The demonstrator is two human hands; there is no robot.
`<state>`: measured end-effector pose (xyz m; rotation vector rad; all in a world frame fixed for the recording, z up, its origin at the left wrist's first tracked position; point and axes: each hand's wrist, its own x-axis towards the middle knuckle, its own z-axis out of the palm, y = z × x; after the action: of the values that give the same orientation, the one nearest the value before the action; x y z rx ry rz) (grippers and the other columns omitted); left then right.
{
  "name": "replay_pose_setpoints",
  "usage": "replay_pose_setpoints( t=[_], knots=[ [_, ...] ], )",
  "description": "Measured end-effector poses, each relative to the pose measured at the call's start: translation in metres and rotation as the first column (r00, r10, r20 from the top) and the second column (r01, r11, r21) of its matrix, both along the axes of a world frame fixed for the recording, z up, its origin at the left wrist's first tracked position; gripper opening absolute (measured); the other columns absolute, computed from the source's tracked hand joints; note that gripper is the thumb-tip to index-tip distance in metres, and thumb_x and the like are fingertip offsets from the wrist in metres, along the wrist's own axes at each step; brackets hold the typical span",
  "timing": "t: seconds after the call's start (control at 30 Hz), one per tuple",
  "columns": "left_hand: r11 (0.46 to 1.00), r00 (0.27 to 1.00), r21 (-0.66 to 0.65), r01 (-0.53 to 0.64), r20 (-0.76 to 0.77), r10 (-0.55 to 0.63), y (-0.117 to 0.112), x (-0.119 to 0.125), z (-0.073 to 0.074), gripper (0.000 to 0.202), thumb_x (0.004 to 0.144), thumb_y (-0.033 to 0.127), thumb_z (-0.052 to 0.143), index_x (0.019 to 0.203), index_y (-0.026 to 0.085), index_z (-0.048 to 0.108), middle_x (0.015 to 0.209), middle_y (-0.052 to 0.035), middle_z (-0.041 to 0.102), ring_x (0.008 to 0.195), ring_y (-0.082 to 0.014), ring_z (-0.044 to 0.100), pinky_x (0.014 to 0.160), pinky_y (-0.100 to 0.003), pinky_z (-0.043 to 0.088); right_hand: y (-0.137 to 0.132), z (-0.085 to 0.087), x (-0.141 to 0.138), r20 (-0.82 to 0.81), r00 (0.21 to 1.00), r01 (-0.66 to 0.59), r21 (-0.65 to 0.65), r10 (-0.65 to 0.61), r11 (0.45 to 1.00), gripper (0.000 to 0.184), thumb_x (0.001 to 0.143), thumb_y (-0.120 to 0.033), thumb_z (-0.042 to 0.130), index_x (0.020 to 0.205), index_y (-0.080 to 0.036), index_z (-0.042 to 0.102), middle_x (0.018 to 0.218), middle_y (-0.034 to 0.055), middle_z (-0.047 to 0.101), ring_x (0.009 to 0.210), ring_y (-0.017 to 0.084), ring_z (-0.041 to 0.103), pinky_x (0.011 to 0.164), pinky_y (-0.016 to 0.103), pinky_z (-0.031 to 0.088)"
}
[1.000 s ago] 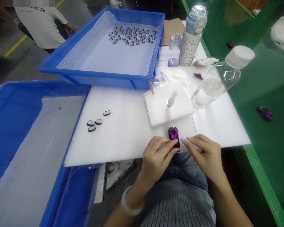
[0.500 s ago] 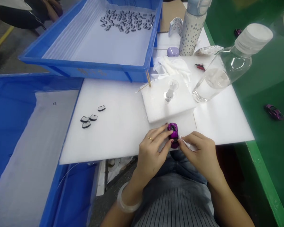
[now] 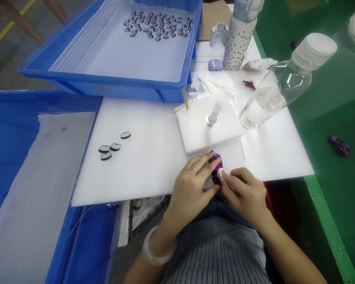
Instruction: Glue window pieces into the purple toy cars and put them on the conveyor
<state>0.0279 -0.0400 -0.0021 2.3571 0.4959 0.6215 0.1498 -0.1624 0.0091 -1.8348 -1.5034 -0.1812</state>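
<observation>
Marking on blue tray [image 3: 177, 83] front – illegible. Dotted flask [image 3: 239, 41] cut off at top edge. Purple toy car [image 3: 215, 162] at white board's [image 3: 148, 157] near edge, partly hidden by fingers. Left hand [image 3: 192, 185] clamped on car; right hand's [image 3: 245, 193] fingertips pinched on white cloth [image 3: 220, 172] against it – exact contact hard to see.

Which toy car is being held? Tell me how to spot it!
Find the big white board, then its near edge, just this side of the white foam block. There, the left hand holds a shiny purple toy car. Unlike the purple car lying on the green surface, this one is held.
</observation>
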Motion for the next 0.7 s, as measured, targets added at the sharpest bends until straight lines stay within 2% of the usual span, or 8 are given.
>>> replay_pose_setpoints(
  t=[0.1, 0.17, 0.23, 0.33, 0.43, 0.5, 0.6, 0.7],
  knots=[
    [0.994, 0.997, 0.076, -0.077, 0.025, 0.075, -0.007, 0.005, -0.003, 0.058, 0.076, 0.029, 0.082, 0.129, 0.019, 0.060, 0.131, -0.0102, 0.063, 0.113, -0.0299, 0.058, 0.095, -0.045, 0.052, -0.005, 0.016, 0.018, 0.017, 0.995, 0.102, -0.026, -0.102, 0.994, 0.009, 0.084, -0.011, 0.068, 0.092, -0.015, 0.070, 0.076, 0.0011, 0.064, 0.053, 0.004, 0.050, 0.047, 0.018, 0.042],
    [0.978, 0.989, 0.145, -0.148, 0.049, 0.142, -0.011, 0.008, -0.006, 0.058, 0.073, 0.039, 0.084, 0.123, 0.019, 0.064, 0.123, -0.0113, 0.066, 0.105, -0.0316, 0.061, 0.087, -0.046, 0.054, -0.008, 0.022, 0.041, -0.004, 0.971, 0.238, 0.044, -0.238, 0.970, 0.008, 0.084, -0.013, 0.069, 0.090, -0.017, 0.070, 0.077, 0.0015, 0.066, 0.057, 0.007, 0.054, 0.051, 0.021, 0.043],
    [0.960, 0.978, 0.190, -0.204, 0.085, 0.191, -0.015, 0.009, -0.009, 0.056, 0.073, 0.046, 0.083, 0.119, 0.019, 0.066, 0.120, -0.0125, 0.067, 0.102, -0.0325, 0.063, 0.084, -0.045, 0.054, -0.008, 0.023, 0.068, 0.014, 0.937, 0.348, 0.061, -0.350, 0.935, 0.015, 0.084, -0.019, 0.070, 0.099, -0.019, 0.070, 0.085, 0.0043, 0.070, 0.070, 0.014, 0.062, 0.061, 0.027, 0.048],
    [0.944, 0.968, 0.250, -0.214, 0.185, 0.170, -0.016, 0.008, -0.016, 0.049, 0.077, 0.047, 0.079, 0.116, 0.020, 0.068, 0.122, -0.0139, 0.066, 0.104, -0.0299, 0.065, 0.084, -0.040, 0.054, -0.007, 0.019, 0.090, 0.190, 0.891, 0.425, -0.025, -0.413, 0.905, 0.030, 0.083, -0.030, 0.071, 0.111, -0.019, 0.068, 0.109, 0.0097, 0.070, 0.099, 0.027, 0.064, 0.082, 0.041, 0.051],
    [0.913, 0.955, 0.366, -0.182, 0.285, 0.077, -0.014, 0.006, -0.022, 0.037, 0.081, 0.044, 0.077, 0.107, 0.019, 0.070, 0.118, -0.0133, 0.067, 0.106, -0.0272, 0.065, 0.084, -0.036, 0.055, -0.005, 0.019, 0.076, 0.184, 0.889, 0.423, 0.023, -0.420, 0.906, 0.018, 0.086, -0.027, 0.067, 0.102, -0.019, 0.068, 0.104, 0.0074, 0.071, 0.099, 0.025, 0.064, 0.086, 0.040, 0.049],
    [0.905, 0.949, 0.390, -0.171, 0.312, 0.044, -0.013, 0.005, -0.023, 0.043, 0.083, 0.056, 0.069, 0.104, 0.018, 0.071, 0.116, -0.0136, 0.068, 0.106, -0.0282, 0.065, 0.085, -0.038, 0.055, -0.002, 0.020, 0.051, 0.100, 0.934, 0.338, 0.050, -0.342, 0.940, 0.009, 0.087, -0.020, 0.065, 0.096, -0.018, 0.065, 0.090, 0.0033, 0.071, 0.085, 0.018, 0.065, 0.078, 0.033, 0.049],
    [0.953, 0.931, 0.252, -0.168, 0.359, 0.069, -0.013, 0.000, -0.022, 0.070, 0.089, 0.075, 0.036, 0.108, 0.016, 0.070, 0.116, -0.0155, 0.066, 0.107, -0.0280, 0.063, 0.088, -0.040, 0.054, 0.007, 0.017, 0.010, 0.014, 0.979, 0.206, -0.026, -0.206, 0.978, 0.014, 0.087, -0.022, 0.065, 0.099, -0.017, 0.060, 0.085, 0.0019, 0.068, 0.078, 0.015, 0.063, 0.070, 0.029, 0.049],
    [0.978, 0.907, 0.068, -0.198, 0.390, 0.157, -0.014, -0.008, -0.019, 0.075, 0.096, 0.069, 0.018, 0.112, 0.014, 0.067, 0.113, -0.0156, 0.065, 0.106, -0.0259, 0.063, 0.090, -0.039, 0.052, 0.018, 0.011, -0.009, 0.049, 0.986, 0.165, -0.135, -0.160, 0.977, 0.033, 0.086, -0.028, 0.066, 0.115, -0.015, 0.057, 0.091, 0.0046, 0.070, 0.079, 0.018, 0.063, 0.069, 0.033, 0.049]
  ],
)
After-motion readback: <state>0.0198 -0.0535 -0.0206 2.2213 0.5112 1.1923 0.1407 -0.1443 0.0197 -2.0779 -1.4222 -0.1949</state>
